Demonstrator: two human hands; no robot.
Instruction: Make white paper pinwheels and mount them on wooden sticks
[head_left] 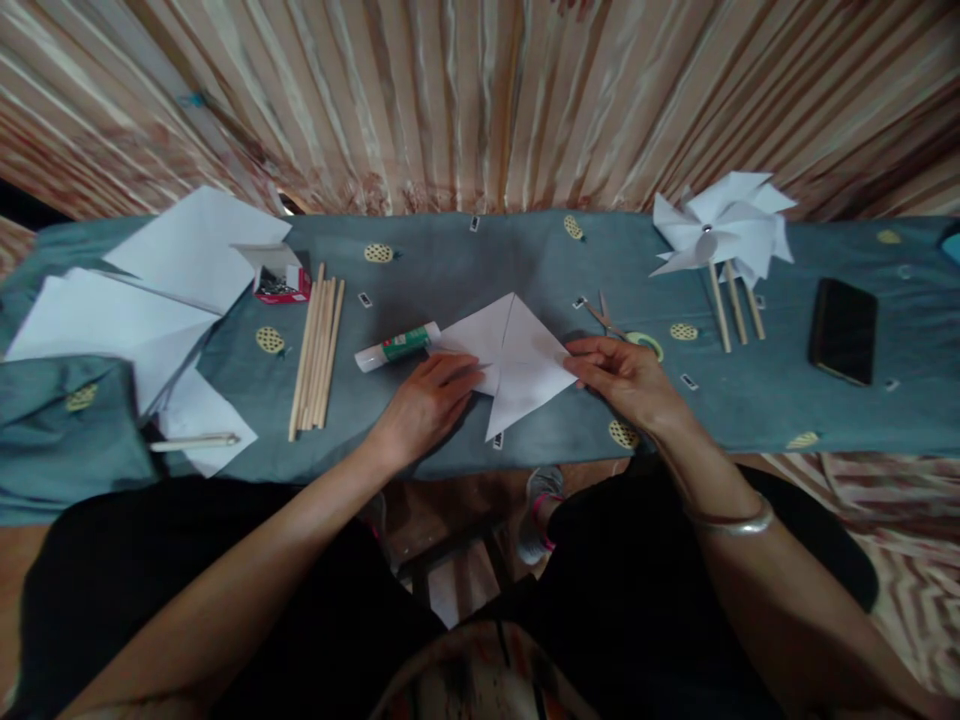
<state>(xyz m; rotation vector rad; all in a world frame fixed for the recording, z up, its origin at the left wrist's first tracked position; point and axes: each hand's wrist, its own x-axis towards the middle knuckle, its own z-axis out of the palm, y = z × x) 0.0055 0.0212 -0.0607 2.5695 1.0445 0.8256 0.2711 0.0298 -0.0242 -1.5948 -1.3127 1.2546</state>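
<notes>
A white paper square [517,350] with slits and creases running toward its middle lies on the cloth in front of me, one pointed flap reaching down toward the near edge. At its left side, my left hand [431,405] has its fingers closed together on the paper; the thumb is mostly hidden. My right hand [626,380] pinches the right corner between thumb and fingers. A green and white glue stick [397,347] lies by the paper's left edge. Just beyond my right hand is a pair of scissors [643,343] with yellow-green handles, partly hidden by the hand.
Several wooden sticks [316,355] lie at left, beside a small red open box [282,283] of dark little pieces. White paper sheets [180,250] spread farther left, with a pen-like stick [195,441]. Paper pinwheels [724,225] on sticks and a black phone [844,330] are at right.
</notes>
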